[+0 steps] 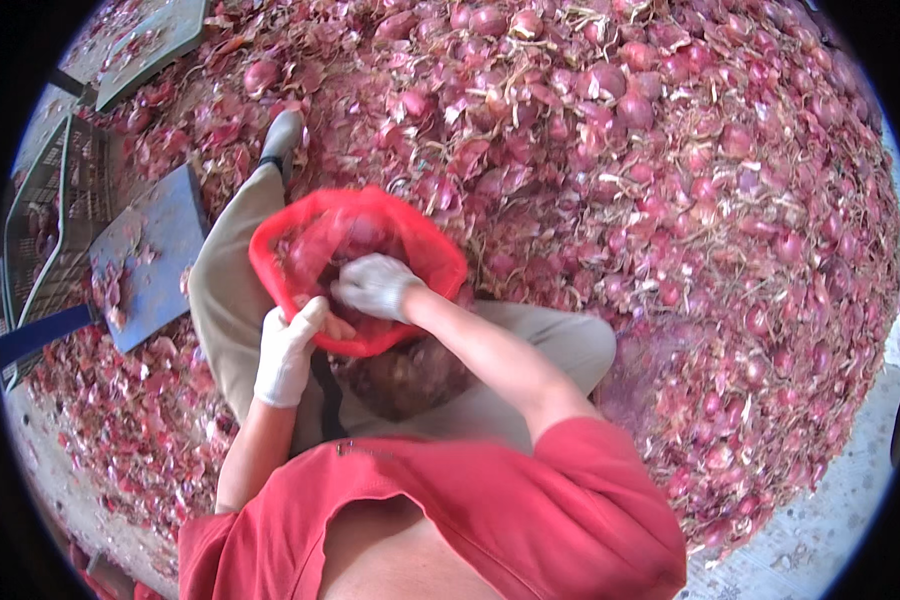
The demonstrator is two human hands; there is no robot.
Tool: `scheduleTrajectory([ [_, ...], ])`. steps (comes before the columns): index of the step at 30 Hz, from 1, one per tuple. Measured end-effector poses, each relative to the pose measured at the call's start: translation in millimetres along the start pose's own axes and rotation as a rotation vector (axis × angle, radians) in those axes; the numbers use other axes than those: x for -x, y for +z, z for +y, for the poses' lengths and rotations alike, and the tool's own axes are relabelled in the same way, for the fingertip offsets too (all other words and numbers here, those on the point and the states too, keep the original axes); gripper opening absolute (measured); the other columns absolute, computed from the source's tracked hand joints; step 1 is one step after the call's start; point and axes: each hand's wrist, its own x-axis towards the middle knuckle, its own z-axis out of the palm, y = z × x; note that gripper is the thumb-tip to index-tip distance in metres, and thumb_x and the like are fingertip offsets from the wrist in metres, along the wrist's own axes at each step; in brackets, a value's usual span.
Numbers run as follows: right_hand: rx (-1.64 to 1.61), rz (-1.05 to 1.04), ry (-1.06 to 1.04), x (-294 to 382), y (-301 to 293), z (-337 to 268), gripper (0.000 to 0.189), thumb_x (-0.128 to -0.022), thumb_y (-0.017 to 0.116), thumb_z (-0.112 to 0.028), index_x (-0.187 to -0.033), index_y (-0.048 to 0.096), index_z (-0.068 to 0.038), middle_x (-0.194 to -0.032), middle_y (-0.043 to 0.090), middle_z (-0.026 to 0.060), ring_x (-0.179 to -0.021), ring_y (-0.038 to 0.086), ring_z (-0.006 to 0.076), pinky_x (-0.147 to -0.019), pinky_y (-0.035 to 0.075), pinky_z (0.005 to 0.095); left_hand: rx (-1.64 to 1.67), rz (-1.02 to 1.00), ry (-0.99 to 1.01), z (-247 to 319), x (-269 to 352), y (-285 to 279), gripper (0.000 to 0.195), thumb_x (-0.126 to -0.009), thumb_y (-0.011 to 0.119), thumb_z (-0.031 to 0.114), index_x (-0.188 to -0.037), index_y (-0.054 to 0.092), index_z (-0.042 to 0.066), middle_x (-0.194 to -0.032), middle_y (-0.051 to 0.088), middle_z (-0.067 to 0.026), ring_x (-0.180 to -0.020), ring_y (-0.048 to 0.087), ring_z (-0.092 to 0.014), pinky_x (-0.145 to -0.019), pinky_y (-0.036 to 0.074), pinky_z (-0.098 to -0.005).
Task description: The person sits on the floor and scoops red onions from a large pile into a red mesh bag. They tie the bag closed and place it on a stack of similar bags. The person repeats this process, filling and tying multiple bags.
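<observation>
A red mesh sack (439,281) stands between my legs, its mouth spread wide and red onions (364,231) inside. My left hand (292,341), in a white knit glove, grips the near left part of the sack's rim, thumb over the edge. My right hand (375,285), gloved too, reaches into the sack's mouth above the onions. It is blurred, and its fingertips are partly hidden, so I cannot tell whether it holds an onion.
A large heap of red onions (637,109) with loose skins and dry roots spreads ahead and to the right. At the left lie a blue plastic stool (154,255), a plastic crate (82,187) and a grey-green board-like object (154,49). Pale floor (817,517) shows at the lower right.
</observation>
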Motion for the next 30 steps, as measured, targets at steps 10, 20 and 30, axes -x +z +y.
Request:
scheduleTrajectory([
  [10,-0.497,0.735,0.900,-6.3,-130.3,338.1,0.048,-0.077,0.063,-0.020,-0.119,0.049,-0.003,-0.103,0.061,0.0110,-0.078,0.063,0.0242,-0.068,0.052,0.0362,0.147,0.119,-0.263,3.5,-6.6,-15.4,0.034,-0.084,0.061,0.030,-0.069,0.049,0.002,-0.059,0.054,-0.0135,-0.058,0.059,-0.030,-0.059,0.049,-0.0398],
  [20,-0.491,0.674,0.516,-36.2,-67.3,286.4,0.036,-0.071,0.070,-0.016,-0.104,0.059,-0.006,-0.093,0.063,0.0070,-0.074,0.057,0.0166,-0.073,0.048,0.0320,-0.024,0.101,-0.188,3.8,-1.0,-2.0,0.033,-0.085,0.060,0.028,-0.068,0.053,0.001,-0.061,0.057,-0.0103,-0.062,0.060,-0.023,-0.060,0.045,-0.0329],
  [30,-1.392,0.504,-0.254,67.7,-86.9,79.3,0.062,-0.083,0.054,-0.054,-0.122,0.050,-0.006,-0.107,0.060,0.0138,-0.089,0.063,0.0335,-0.059,0.053,0.0387,-0.193,0.024,-0.006,-21.1,10.4,-13.6,0.028,-0.091,0.052,0.023,-0.075,0.061,0.001,-0.072,0.064,-0.0063,-0.069,0.057,-0.013,-0.067,0.044,-0.0270],
])
